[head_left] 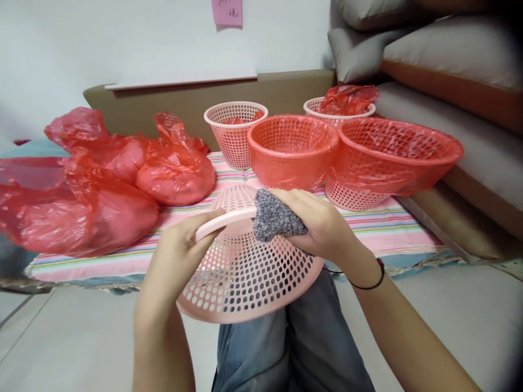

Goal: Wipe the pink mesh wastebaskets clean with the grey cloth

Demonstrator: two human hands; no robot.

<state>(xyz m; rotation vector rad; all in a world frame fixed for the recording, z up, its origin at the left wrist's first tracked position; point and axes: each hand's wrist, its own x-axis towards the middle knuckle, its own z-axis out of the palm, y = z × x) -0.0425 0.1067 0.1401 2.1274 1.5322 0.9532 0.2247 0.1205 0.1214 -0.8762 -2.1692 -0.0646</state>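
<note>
Striped cloth (379, 231): red baskets (292, 147) w/ bags (106, 179)

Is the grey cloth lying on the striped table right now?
No, the grey cloth is gripped in the right hand and pressed against the rim of the pink basket, which the left hand holds.

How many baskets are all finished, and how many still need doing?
Two big baskets on the striped cloth already wear red plastic liners. Right now the left hand holds a pale pink basket by its rim while the right hand presses a grey cloth on it. Loose red bags wait alongside; how many remain, I cannot tell.
</note>
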